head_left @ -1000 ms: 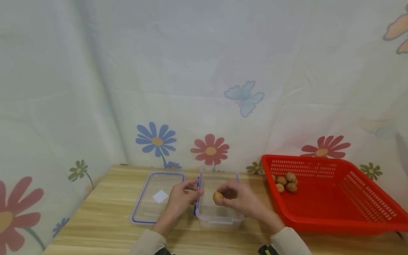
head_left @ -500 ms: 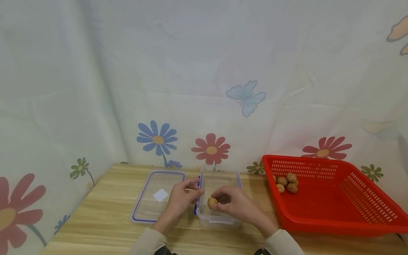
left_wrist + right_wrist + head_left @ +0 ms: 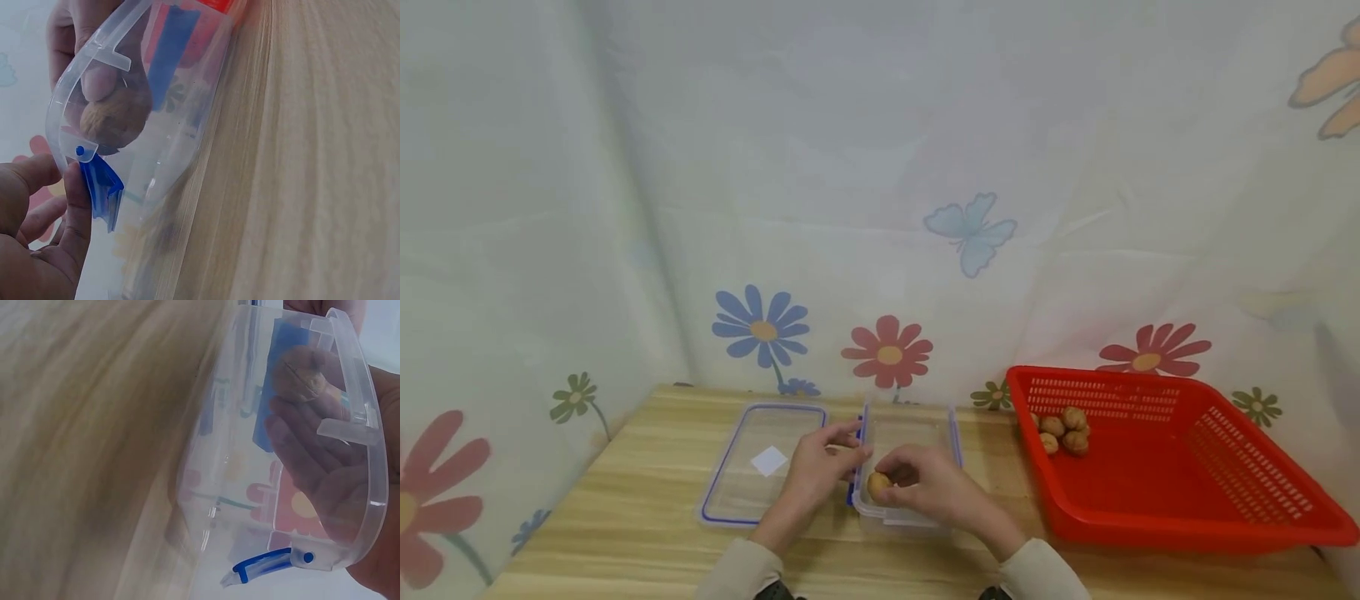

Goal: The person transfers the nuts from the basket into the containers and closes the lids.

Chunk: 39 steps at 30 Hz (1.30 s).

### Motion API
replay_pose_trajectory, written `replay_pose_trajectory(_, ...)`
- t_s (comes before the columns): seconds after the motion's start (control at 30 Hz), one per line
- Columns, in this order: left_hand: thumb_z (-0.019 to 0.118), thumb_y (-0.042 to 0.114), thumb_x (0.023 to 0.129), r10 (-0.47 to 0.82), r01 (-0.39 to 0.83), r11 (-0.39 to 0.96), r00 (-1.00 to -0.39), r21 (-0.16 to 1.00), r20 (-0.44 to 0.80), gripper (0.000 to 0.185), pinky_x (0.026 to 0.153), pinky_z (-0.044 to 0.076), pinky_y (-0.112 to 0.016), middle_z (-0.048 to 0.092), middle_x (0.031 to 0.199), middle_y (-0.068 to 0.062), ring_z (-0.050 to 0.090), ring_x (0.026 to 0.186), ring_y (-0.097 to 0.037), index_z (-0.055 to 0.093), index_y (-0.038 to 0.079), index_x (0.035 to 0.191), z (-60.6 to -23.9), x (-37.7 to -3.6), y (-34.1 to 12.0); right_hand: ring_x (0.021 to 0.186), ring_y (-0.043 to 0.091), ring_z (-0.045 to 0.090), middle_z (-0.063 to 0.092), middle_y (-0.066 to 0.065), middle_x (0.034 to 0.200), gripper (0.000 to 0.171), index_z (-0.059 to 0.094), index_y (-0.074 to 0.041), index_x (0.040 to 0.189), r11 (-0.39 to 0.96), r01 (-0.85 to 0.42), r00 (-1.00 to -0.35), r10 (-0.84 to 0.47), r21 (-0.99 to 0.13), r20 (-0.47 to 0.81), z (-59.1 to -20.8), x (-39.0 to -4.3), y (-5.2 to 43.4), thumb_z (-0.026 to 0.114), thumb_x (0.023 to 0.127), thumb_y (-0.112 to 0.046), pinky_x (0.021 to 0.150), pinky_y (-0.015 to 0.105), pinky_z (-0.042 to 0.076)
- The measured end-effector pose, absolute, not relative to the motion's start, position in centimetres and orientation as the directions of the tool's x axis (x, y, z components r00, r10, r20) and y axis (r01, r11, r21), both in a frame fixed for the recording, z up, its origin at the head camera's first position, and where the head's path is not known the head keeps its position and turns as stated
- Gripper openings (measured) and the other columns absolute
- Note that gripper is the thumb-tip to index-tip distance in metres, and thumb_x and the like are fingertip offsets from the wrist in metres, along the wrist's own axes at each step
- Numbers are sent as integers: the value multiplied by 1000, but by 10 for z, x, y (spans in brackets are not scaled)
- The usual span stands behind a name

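Note:
My right hand [image 3: 928,487] pinches a walnut [image 3: 877,485] at the left side of a clear plastic container [image 3: 917,425]. Through the clear wall in the left wrist view, the walnut [image 3: 115,122] shows inside the container, below the rim, with the thumb against it. My left hand [image 3: 816,467] grips the container's left rim, beside a blue latch [image 3: 103,194] that hangs down. In the right wrist view the right hand [image 3: 319,456] reaches into the container, fingertips at the walnut [image 3: 300,381].
A clear lid [image 3: 737,483] with a blue seal and a white label lies left of the container on the wooden table [image 3: 632,483]. To the right stands a red basket [image 3: 1150,525] with several walnuts [image 3: 1075,429] in its left corner. A flowered curtain [image 3: 820,250] hangs behind.
My right hand has carried the walnut leftward and down, toward the container's left wall. The left hand keeps its hold on the rim. The view has shifted slightly.

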<state>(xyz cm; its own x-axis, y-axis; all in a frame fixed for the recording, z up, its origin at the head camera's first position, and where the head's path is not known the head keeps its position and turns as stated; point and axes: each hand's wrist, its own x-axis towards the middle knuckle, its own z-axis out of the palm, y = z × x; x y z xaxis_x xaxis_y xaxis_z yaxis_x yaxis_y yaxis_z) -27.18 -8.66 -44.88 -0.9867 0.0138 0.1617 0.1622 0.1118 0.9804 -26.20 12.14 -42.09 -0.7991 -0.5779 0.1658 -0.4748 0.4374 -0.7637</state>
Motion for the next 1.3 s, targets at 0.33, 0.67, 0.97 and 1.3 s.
replay_pose_trajectory(0.33,83,5,91,25,165,124,-986,978,163,46,63,64,-34,70,102,-12,68,73,-18,68,-8,133,-448,-273,-89,94,11,70,76,-3,106,19,77,-8,113,496,-492,-797,-587,-716,141,-423,-264,117,82,95,-12,90,32,61)
replay_pose_trajectory(0.67,82,3,91,17,150,132,-989,980,149,42,64,64,-35,70,100,-12,68,72,-18,71,-5,131,-446,-277,-90,94,14,71,78,1,104,15,79,-6,110,491,-508,-759,-644,-708,98,-418,-269,117,81,95,-8,91,36,61)
replay_pose_trajectory(0.97,82,4,91,31,145,150,-989,978,142,43,63,63,-32,69,100,-12,67,69,-18,70,-5,132,-448,-274,-89,98,14,71,79,1,104,11,81,-7,107,497,-490,-743,-668,-717,44,-421,-271,117,78,96,-5,86,28,58)
replay_pose_trajectory(1.3,82,4,91,20,139,148,-990,979,137,43,63,63,-32,69,101,-13,67,70,-17,70,-5,132,-448,-275,-89,93,9,69,79,-1,100,8,82,-7,104,493,-488,-747,-663,-721,52,-421,-271,116,79,96,-8,83,26,57)
